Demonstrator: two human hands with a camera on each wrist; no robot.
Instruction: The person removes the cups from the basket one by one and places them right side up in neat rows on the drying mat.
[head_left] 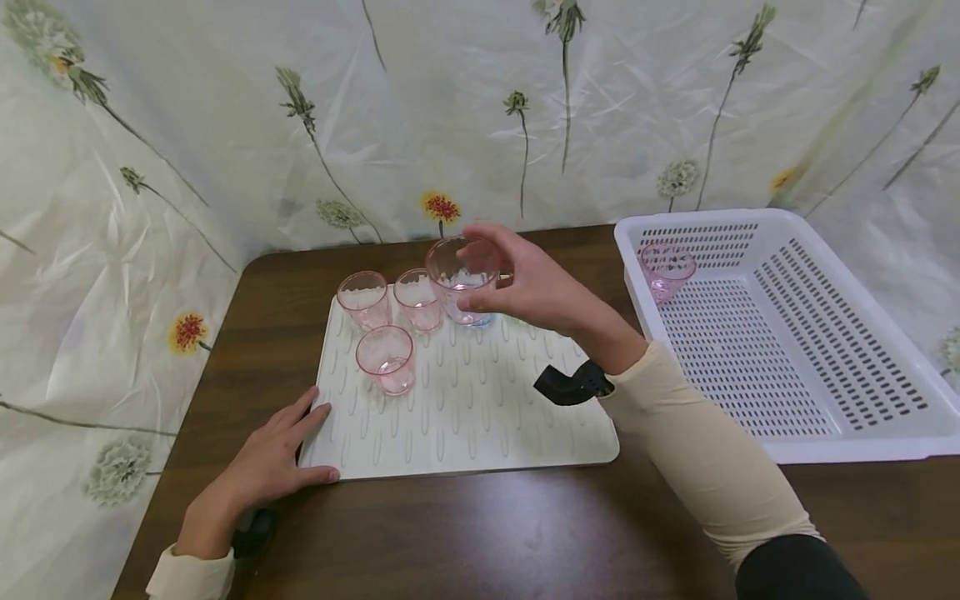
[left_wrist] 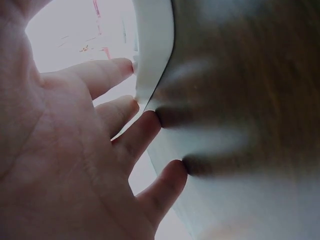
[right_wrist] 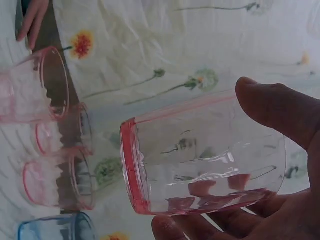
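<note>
My right hand (head_left: 525,279) grips a clear pink-tinted drinking glass (right_wrist: 200,160) by its sides, thumb and fingers curled round it. In the head view it overlaps a blue-tinted glass (right_wrist: 55,229) standing at the back of the white ridged mat (head_left: 480,417). Three more pink glasses stand on the mat's left part: a back-left glass (head_left: 365,304), the glass beside it (head_left: 418,304) and a nearer one (head_left: 386,360). My left hand (head_left: 270,458) lies at the mat's front-left corner, fingers spread, fingertips at its edge.
A white perforated plastic basket (head_left: 795,446) stands on the right, with one pink glass (head_left: 666,271) in its back-left corner. The dark wooden table (head_left: 450,542) extends in front of the mat. A flower-printed sheet (head_left: 420,108) hangs behind.
</note>
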